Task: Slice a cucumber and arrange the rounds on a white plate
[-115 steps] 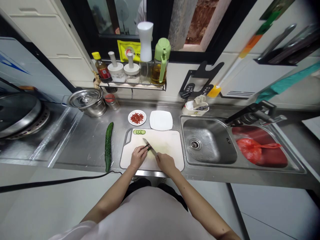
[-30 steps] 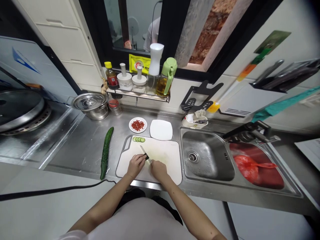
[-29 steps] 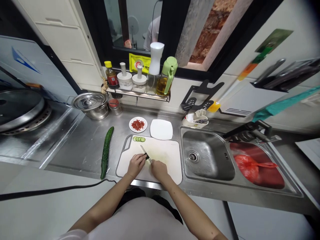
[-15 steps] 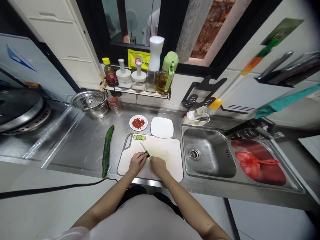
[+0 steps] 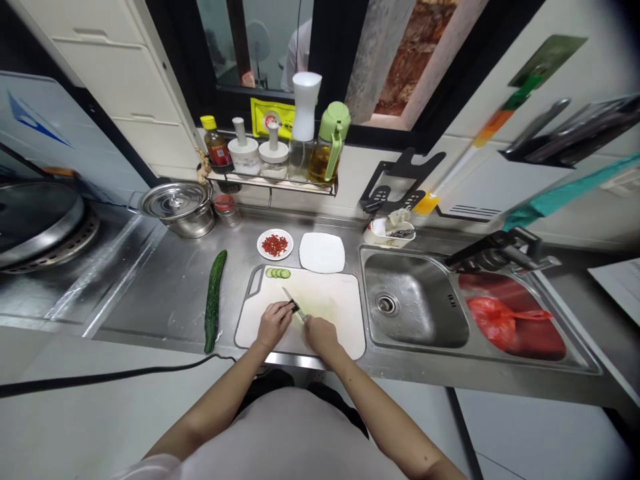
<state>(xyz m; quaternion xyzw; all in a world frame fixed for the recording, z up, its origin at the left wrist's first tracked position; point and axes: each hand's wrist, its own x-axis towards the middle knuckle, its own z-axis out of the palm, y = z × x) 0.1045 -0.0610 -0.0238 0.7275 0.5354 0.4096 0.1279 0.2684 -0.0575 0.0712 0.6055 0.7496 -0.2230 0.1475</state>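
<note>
On the white cutting board [image 5: 345, 307], my right hand [image 5: 321, 337] is closed around the near end of a small knife [image 5: 301, 313]. Its blade slants away to the left, with the tip beyond my left fingers. My left hand [image 5: 275, 325] pinches a small dark piece [image 5: 294, 306] against the blade; it is too small for me to tell its kind. Several thin cucumber slices [image 5: 278, 273] lie in an overlapping row at the board's far left. A whole dark green cucumber [image 5: 215, 300] rests on the steel counter left of the board.
Behind the board are a plate of chopped red pieces [image 5: 275, 245] and a white square plate [image 5: 323, 253]. At the right is a steel sink [image 5: 420, 313]; its second basin holds a red bag [image 5: 493, 322]. A lidded pot [image 5: 183, 210] and a seasoning shelf [image 5: 280, 181] stand behind.
My right hand has shifted slightly to the right, away from my left fingers, and more of the knife shows between the hands. The cucumber slices have not moved.
</note>
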